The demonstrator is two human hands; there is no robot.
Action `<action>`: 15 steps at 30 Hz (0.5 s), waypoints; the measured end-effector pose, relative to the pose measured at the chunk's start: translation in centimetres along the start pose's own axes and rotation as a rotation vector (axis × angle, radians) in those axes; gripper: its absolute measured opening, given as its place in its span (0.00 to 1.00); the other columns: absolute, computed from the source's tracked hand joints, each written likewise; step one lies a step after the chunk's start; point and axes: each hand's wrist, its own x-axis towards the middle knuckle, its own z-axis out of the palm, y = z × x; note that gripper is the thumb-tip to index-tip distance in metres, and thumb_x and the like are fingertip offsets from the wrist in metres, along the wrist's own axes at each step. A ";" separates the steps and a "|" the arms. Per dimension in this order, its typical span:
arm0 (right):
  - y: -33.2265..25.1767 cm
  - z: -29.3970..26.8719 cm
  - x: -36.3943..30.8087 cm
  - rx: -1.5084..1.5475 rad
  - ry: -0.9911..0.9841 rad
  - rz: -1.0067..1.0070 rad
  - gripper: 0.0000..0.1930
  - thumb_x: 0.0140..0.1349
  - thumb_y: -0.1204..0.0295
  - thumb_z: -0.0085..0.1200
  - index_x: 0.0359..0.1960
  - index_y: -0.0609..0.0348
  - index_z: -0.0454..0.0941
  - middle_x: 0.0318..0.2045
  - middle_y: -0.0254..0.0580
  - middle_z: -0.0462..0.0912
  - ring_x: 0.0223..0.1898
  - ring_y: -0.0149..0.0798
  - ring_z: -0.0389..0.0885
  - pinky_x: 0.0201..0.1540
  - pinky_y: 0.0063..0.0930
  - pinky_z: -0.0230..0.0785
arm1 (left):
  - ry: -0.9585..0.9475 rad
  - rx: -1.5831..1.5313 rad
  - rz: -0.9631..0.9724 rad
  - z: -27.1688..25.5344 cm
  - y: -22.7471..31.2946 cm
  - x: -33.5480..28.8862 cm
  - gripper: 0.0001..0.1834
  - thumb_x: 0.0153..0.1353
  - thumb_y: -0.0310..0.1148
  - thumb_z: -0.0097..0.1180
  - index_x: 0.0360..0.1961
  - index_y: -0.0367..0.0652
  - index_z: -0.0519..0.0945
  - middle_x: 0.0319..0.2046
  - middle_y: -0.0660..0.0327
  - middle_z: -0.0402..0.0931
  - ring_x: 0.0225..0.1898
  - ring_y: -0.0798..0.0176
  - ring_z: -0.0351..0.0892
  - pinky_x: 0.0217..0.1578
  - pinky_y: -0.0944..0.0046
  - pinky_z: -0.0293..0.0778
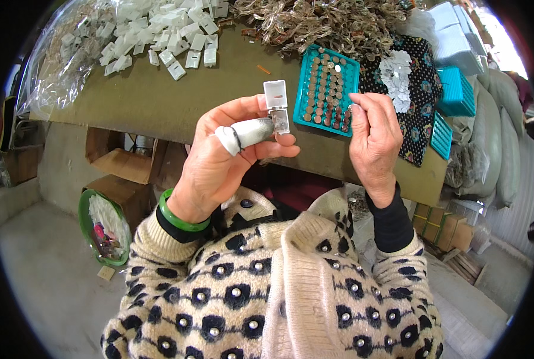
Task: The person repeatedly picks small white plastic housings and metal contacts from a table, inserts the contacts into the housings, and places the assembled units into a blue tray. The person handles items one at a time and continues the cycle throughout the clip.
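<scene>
Between the fingers of my left hand (210, 140) is a small white plastic case (275, 94) with its hinged lid swung up. A white finger cover with a grey tip sits on that hand's thumb, which presses at the lower half of the case. To its right, a teal tray (353, 75) on the table holds rows of small round copper-coloured discs (322, 90). My right hand (374, 131) is at the tray's right edge, thumb and forefinger pinched together. Whatever lies between those fingertips is too small to make out.
White cases (189, 30) are heaped at the back left beside a clear plastic bag (60, 66). Coiled wires (327, 24) pile up behind the tray. White flat pieces (395, 78) lie on a patterned black cloth (421, 66). Stacked teal trays (456, 91) stand right; a green basket (86, 224) stands lower left.
</scene>
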 end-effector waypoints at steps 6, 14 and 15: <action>3.1 -0.3 -1.2 -0.133 -0.107 -0.107 0.11 0.54 0.84 0.59 0.40 0.66 0.80 0.33 0.42 0.73 0.36 0.43 0.75 0.37 0.33 0.71 | 0.084 0.058 -0.082 0.4 -0.7 0.7 0.17 0.63 0.32 0.59 0.51 0.34 0.75 0.40 0.55 0.77 0.32 0.65 0.75 0.31 0.63 0.77; 4.3 -0.8 -0.8 0.036 -0.174 -0.063 0.09 0.52 0.85 0.61 0.34 0.63 0.78 0.33 0.42 0.74 0.33 0.42 0.76 0.34 0.33 0.71 | 0.106 0.117 -0.134 0.8 -1.0 1.0 0.06 0.59 0.29 0.59 0.36 0.42 0.76 0.32 0.61 0.72 0.27 0.69 0.67 0.24 0.71 0.64; 4.3 -0.9 -0.7 0.056 -0.172 -0.050 0.09 0.52 0.85 0.61 0.33 0.63 0.77 0.32 0.42 0.74 0.33 0.42 0.77 0.34 0.32 0.71 | 0.110 0.118 -0.134 0.9 -1.2 1.0 0.06 0.59 0.29 0.59 0.35 0.42 0.75 0.31 0.61 0.72 0.26 0.69 0.66 0.23 0.71 0.64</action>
